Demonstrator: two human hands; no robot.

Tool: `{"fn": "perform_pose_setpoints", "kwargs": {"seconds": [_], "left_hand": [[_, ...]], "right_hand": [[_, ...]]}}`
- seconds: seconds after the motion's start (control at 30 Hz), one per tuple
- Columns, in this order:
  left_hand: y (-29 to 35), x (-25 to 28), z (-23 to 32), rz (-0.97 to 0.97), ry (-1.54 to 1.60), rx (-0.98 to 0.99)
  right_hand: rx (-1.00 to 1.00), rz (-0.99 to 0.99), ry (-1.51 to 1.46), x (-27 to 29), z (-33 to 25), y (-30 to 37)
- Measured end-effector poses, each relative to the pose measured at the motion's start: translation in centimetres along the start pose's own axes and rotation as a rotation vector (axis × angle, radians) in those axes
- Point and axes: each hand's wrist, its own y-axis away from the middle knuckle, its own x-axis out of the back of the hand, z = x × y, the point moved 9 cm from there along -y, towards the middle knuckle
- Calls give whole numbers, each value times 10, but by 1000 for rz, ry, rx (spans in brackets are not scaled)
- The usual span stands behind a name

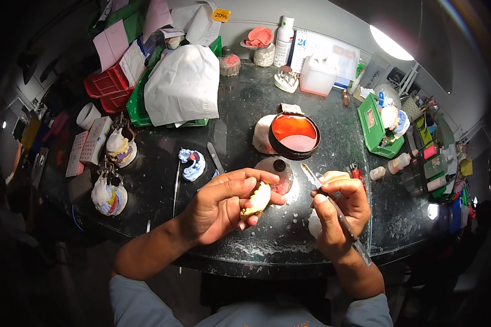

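A pale yellow dental arch (258,199) with a row of teeth is pinched between the thumb and fingers of my left hand (215,207). My right hand (341,215) grips a wax knife (354,238) like a pen. Its narrow metal blade points up and to the left, apart from the arch. Just beyond my left fingertips stands a glass spirit lamp (281,168) with a dark top, partly hidden by those fingers. Farther back, a round dark pan (294,154) of red wax is tilted against a pinkish-white lump (263,134).
Left of my hands lie a blue-white dental cast (192,165), a knife (215,158) and a thin rod (177,185). Two mounted dental models (109,195) stand farther left. Green bins (372,128) sit at both sides. A white tub (318,76) and spray bottle (284,41) are at the back.
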Motion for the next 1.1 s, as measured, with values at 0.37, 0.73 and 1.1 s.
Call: {"fn": "perform_pose_setpoints", "kwargs": {"seconds": [0.37,0.73,1.1], "left_hand": [[3,-18,0,-110,-313,105],[6,-23,-7,-123,-293,159],[3,-18,-13,-108,-339,181]], "right_hand": [[27,-22,-13,-2,2,-2],[81,-32,56,-2,-6,3],[17,35,85,-5,7,1]]}}
